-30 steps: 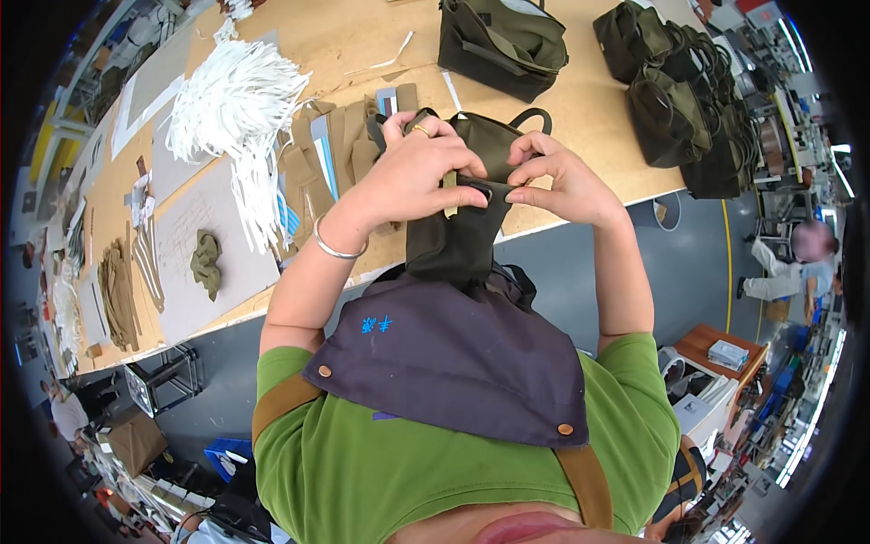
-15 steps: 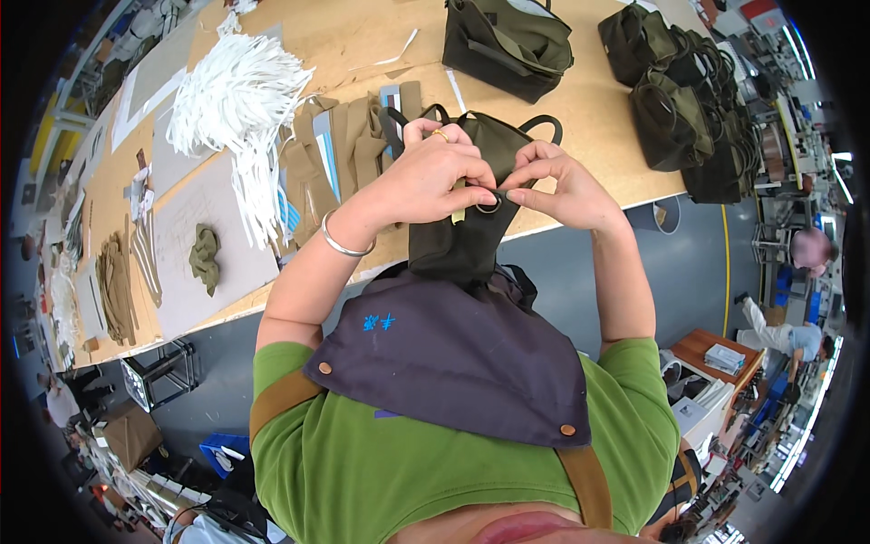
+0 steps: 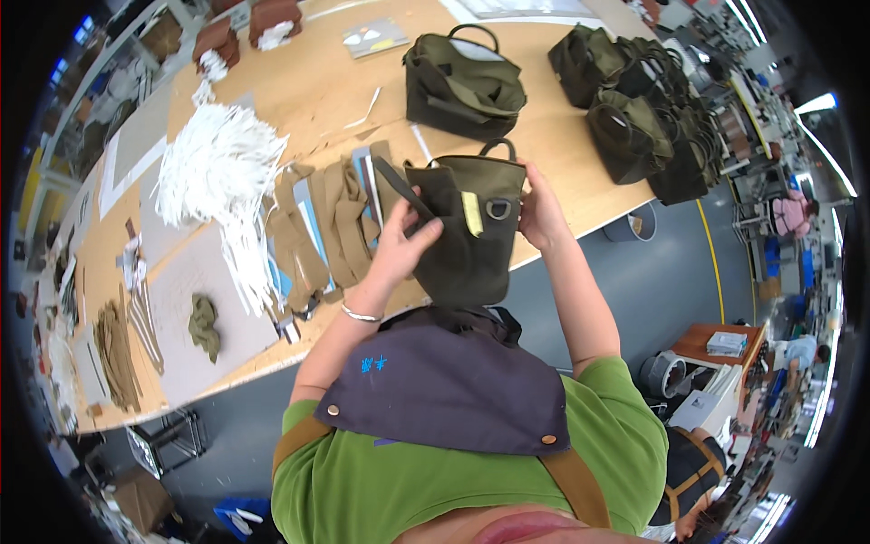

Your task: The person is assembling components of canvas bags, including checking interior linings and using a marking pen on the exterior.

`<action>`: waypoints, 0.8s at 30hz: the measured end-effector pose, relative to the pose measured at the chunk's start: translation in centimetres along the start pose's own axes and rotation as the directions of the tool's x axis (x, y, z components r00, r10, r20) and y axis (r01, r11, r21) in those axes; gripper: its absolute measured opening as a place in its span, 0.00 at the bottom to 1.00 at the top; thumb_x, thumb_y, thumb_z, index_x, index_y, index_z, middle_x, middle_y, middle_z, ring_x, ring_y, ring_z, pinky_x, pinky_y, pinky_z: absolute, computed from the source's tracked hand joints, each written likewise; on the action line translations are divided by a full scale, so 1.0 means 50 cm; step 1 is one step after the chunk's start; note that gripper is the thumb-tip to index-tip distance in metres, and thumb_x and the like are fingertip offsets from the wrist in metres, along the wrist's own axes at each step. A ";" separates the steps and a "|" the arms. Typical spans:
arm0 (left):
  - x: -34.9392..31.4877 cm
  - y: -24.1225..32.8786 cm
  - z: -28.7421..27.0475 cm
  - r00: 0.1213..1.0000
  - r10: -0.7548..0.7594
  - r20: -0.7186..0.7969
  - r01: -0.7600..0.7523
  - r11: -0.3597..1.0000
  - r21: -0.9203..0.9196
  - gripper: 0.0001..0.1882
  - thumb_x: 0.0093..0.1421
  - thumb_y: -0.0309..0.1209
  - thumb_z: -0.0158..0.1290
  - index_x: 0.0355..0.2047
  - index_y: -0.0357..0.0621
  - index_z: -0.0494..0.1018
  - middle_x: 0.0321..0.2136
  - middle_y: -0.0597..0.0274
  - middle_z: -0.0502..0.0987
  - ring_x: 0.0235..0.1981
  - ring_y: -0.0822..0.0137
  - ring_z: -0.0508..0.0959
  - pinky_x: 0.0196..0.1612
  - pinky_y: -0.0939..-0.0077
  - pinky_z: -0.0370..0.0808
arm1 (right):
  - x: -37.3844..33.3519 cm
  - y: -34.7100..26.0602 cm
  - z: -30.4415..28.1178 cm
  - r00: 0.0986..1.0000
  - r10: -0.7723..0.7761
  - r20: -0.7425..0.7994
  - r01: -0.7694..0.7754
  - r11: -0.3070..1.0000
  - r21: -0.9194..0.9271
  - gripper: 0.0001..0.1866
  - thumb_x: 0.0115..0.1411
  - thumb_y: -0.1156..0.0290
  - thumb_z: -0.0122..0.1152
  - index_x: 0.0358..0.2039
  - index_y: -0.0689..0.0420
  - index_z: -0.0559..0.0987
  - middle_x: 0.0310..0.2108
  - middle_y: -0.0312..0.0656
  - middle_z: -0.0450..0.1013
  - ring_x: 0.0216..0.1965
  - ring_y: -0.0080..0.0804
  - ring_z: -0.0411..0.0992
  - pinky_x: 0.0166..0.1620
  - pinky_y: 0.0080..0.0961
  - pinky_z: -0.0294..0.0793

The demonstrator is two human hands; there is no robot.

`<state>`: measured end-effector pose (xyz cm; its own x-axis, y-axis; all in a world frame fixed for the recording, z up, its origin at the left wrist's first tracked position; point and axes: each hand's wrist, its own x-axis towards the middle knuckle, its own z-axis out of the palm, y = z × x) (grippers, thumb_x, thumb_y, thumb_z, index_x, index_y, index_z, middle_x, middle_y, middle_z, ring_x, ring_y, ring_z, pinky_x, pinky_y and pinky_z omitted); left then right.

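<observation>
A dark olive fabric bag point(image 3: 467, 258) stands upright at the near edge of the table, between my two hands. A metal D-ring and a pale yellow tab show on the side toward me, and a dark handle rises from its far side. My left hand point(image 3: 405, 240) is on the bag's left side, thumb on the near panel and fingers around by the other handle. My right hand point(image 3: 541, 210) holds the bag's right side, its fingers partly hidden behind the edge.
Another olive bag point(image 3: 464, 86) stands farther back, and several more point(image 3: 634, 118) crowd the right end. To the left are stacked tan fabric strips point(image 3: 331, 213), a heap of white strips point(image 3: 222, 163) and a crumpled olive piece point(image 3: 204, 326). A grey bin point(image 3: 632, 223) stands beyond the table edge.
Both hands have moved apart from the pinch at the D-ring to the bag's two sides. The bag now stands with its side panel turned more fully toward me. My view has shifted.
</observation>
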<state>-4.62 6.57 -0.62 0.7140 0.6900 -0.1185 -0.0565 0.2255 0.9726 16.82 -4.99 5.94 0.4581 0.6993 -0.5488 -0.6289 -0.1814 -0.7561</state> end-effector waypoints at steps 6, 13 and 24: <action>-0.036 -0.014 0.100 0.892 0.231 0.388 -0.429 0.706 0.564 0.25 0.59 0.34 0.57 0.55 0.40 0.67 0.57 0.39 0.64 0.55 0.42 0.69 0.57 0.56 0.69 | -0.035 -0.033 -0.002 0.905 0.002 0.426 0.248 0.810 -0.531 0.44 0.54 0.59 0.71 0.67 0.54 0.60 0.57 0.47 0.68 0.56 0.33 0.67 0.58 0.31 0.65; -0.034 -0.001 0.178 0.771 0.122 0.625 -0.472 0.768 0.432 0.26 0.62 0.32 0.54 0.60 0.42 0.64 0.60 0.42 0.61 0.60 0.42 0.63 0.62 0.58 0.63 | -0.146 -0.056 -0.045 0.939 -0.315 0.139 0.296 0.533 -0.792 0.16 0.57 0.77 0.63 0.46 0.61 0.76 0.36 0.37 0.76 0.37 0.22 0.73 0.43 0.21 0.72; 0.188 0.090 0.313 0.714 0.302 0.632 -0.600 0.730 0.328 0.34 0.56 0.32 0.60 0.61 0.40 0.60 0.62 0.41 0.58 0.64 0.43 0.60 0.63 0.57 0.63 | -0.054 -0.378 -0.228 0.550 -0.830 -0.089 0.626 0.481 -0.614 0.15 0.67 0.68 0.55 0.53 0.58 0.75 0.32 0.31 0.74 0.30 0.15 0.73 0.30 0.11 0.67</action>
<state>12.74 3.31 5.78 0.9334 0.1259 0.3360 -0.2407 -0.4746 0.8467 34.61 -11.32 17.65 0.8301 0.4736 0.2943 0.3703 -0.0737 -0.9260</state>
